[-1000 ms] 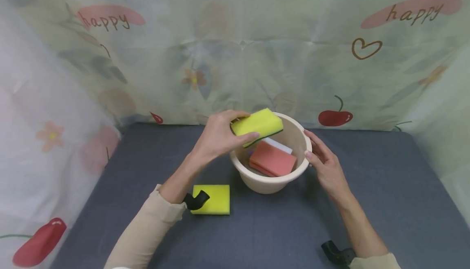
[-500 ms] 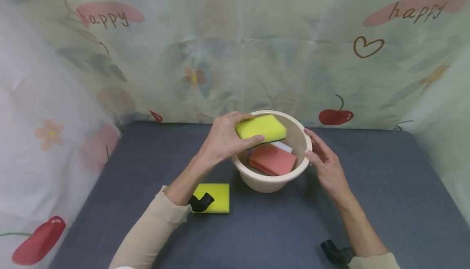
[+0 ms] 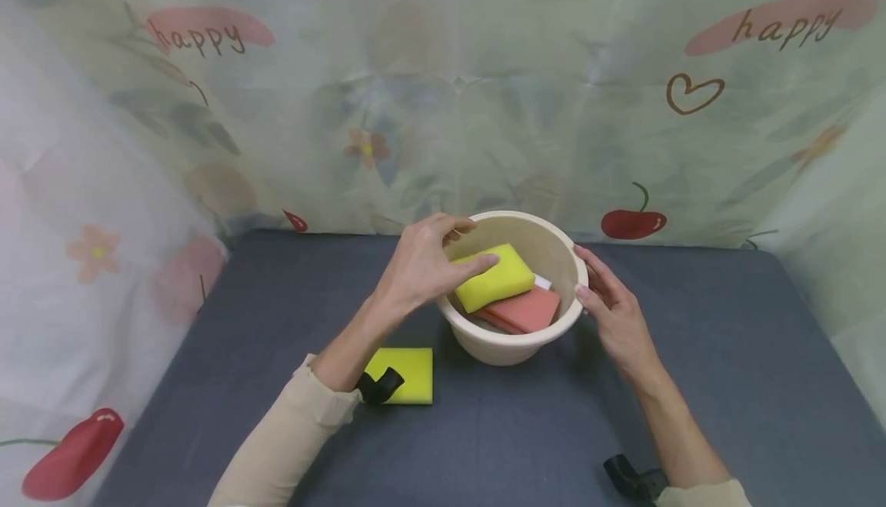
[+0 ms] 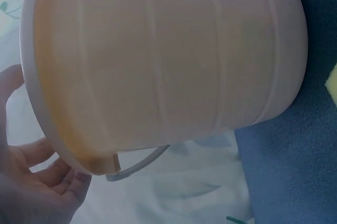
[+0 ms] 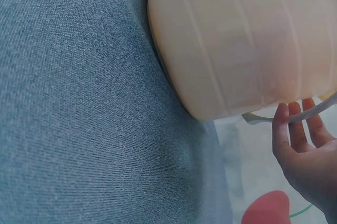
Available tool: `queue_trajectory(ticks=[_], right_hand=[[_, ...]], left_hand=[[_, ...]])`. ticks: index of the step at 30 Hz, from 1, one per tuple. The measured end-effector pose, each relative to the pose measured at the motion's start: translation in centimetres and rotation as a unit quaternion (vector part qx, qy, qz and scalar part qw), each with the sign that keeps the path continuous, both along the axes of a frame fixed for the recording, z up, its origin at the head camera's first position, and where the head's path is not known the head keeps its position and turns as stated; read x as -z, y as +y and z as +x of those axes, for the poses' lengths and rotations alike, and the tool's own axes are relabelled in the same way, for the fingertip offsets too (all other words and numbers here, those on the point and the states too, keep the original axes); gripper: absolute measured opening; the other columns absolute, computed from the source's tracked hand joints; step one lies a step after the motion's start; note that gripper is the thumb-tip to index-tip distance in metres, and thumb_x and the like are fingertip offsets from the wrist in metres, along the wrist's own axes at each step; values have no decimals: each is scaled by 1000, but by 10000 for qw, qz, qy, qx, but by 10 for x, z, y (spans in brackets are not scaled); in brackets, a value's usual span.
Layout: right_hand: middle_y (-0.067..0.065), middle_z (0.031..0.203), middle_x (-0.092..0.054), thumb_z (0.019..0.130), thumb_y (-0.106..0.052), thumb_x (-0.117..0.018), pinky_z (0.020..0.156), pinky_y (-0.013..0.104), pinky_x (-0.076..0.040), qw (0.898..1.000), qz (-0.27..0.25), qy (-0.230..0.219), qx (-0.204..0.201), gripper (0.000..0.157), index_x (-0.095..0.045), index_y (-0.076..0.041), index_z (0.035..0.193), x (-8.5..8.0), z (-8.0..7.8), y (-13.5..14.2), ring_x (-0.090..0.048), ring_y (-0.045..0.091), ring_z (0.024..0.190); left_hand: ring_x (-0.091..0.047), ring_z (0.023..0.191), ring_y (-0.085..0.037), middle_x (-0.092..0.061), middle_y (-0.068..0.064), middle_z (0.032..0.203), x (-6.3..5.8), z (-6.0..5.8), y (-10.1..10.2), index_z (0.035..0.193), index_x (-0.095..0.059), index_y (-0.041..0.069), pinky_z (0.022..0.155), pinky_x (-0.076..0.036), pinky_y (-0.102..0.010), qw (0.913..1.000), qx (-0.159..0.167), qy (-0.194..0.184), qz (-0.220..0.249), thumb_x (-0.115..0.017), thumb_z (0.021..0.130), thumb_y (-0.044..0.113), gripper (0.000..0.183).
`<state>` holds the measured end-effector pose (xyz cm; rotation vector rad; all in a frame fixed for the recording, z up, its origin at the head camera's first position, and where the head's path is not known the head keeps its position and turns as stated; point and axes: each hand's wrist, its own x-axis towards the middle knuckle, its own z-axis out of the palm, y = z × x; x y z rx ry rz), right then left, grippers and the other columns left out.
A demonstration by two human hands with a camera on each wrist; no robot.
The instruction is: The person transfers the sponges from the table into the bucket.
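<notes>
A cream bucket (image 3: 498, 351) stands on the dark cloth. Inside it a yellow sponge (image 3: 507, 282) leans over a salmon-pink sponge (image 3: 529, 310), and part of a white piece (image 3: 543, 282) shows behind. My left hand (image 3: 422, 265) is over the bucket's left rim, thumb and fingers spread apart, holding nothing; its thumb overlaps the yellow sponge in the head view. My right hand (image 3: 617, 318) grips the rim on the right, thumb on the near side. In the right wrist view, its fingers (image 5: 298, 129) lie against the bucket wall by the handle (image 5: 316, 109).
Another yellow sponge (image 3: 414, 376) lies on the cloth (image 3: 526, 438) left of the bucket, partly under the left wrist's black camera mount (image 3: 381, 386). A printed curtain (image 3: 457, 122) hangs right behind the bucket and along both sides.
My left hand held the yellow sponge above the bucket, moved it slightly right, then let go. The sponge has dropped onto the pink one. The right hand has kept its place on the rim.
</notes>
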<state>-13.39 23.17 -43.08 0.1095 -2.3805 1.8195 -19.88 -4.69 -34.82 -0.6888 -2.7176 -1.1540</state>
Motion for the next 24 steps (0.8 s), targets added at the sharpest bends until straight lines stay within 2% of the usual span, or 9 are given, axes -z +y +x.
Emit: queue_trajectory(ticks=[6, 15, 24], right_hand=[[9, 152, -44, 102, -23, -58, 94, 14, -43, 10000, 38, -84, 18, 55, -40, -31, 153, 0, 2, -1, -45, 31, 136], [8, 152, -44, 102, -25, -57, 94, 15, -43, 9998, 140, -78, 89, 55, -39, -32, 153, 1, 2, -1, -46, 30, 135], [9, 152, -44, 102, -24, -57, 94, 14, -43, 10000, 36, -19, 39, 54, -40, -31, 153, 1, 0, -2, -46, 30, 134]], left_hand=[[-61, 101, -18, -66, -2, 116, 2, 2, -4, 122, -70, 13, 87, -52, -34, 9994, 161, 6, 300, -77, 85, 46, 50], [-60, 100, -18, -65, 0, 118, 2, 3, -14, 123, -70, 15, 87, -52, -38, 9985, 402, 157, 348, -77, 86, 42, 46], [-60, 107, -15, -63, 4, 122, 6, 6, -31, 123, -69, 14, 90, -51, -32, 9965, 511, 412, 509, -76, 88, 36, 42]])
